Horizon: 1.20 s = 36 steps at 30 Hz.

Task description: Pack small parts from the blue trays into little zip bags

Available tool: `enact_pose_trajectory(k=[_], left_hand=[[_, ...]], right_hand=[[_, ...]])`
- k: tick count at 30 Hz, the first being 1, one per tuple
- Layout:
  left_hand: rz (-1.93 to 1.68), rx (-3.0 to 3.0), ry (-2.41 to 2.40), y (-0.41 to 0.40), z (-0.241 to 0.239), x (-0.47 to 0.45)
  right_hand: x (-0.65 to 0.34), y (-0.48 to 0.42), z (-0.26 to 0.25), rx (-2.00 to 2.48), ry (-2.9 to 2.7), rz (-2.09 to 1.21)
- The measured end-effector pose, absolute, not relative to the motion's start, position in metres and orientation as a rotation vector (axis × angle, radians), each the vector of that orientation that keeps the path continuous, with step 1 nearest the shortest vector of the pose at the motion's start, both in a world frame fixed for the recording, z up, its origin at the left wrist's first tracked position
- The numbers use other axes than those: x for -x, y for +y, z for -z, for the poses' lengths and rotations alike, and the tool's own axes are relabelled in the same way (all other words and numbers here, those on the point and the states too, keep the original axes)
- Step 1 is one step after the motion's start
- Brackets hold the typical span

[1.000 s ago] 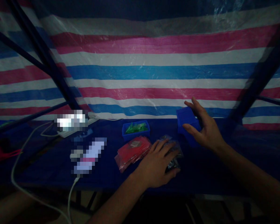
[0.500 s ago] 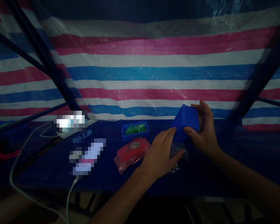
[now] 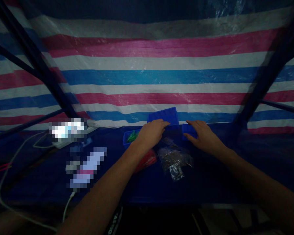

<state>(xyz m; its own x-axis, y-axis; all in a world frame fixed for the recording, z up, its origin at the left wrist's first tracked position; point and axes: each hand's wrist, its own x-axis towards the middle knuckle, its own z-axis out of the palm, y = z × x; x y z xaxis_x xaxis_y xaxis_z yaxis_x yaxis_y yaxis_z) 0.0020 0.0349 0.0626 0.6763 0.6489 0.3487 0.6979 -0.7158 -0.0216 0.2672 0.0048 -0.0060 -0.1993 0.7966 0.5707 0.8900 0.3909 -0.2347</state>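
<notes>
My left hand (image 3: 152,133) is closed on the edge of a small blue plastic bin (image 3: 161,117), which is held tilted up near the striped sheet. To its right, my right hand (image 3: 202,136) grips a second blue bin (image 3: 186,131) between thumb and fingers, low at the table's back. Small clear plastic bags (image 3: 175,158) with dark contents lie in a pile in front of and between the hands. Partly under my left forearm are red plastic bags (image 3: 147,160). Behind that wrist, another blue bin (image 3: 125,139) holds green pieces (image 3: 132,135).
On the left lie a blurred-out phone-like object (image 3: 88,168), a white power strip (image 3: 61,142) and a white cable (image 3: 2,182). A striped plastic sheet (image 3: 152,76) hangs behind the blue table (image 3: 161,195), with dark frame posts (image 3: 267,85) at both sides.
Both hands were at one blue shape on the right; now each holds a separate blue bin. My left hand has moved up and leftward, uncovering the clear bags. The view has shifted slightly right.
</notes>
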Motion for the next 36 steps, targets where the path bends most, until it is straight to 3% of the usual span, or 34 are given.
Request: enact_pose_trajectory(k=[7,16,28,36], left_hand=[[0.142,2.654,-1.223,0.069,-0.053,-0.036],[0.01,2.655,-1.3,0.086,-0.03,-0.054],[0.061,2.745,-1.228,0.043,-0.026,-0.038],[0.424,2.323,-1.416,0.031,-0.052,0.01]], right_hand=[[-0.275,0.012,0.016,1.816,-2.186,0.072],[-0.274,0.008,0.014,1.924,-2.13,0.118],[-0.265,0.0,0.008,1.815,-2.269,0.027],[-0.267,0.001,0.013,1.733,-2.286,0.063]])
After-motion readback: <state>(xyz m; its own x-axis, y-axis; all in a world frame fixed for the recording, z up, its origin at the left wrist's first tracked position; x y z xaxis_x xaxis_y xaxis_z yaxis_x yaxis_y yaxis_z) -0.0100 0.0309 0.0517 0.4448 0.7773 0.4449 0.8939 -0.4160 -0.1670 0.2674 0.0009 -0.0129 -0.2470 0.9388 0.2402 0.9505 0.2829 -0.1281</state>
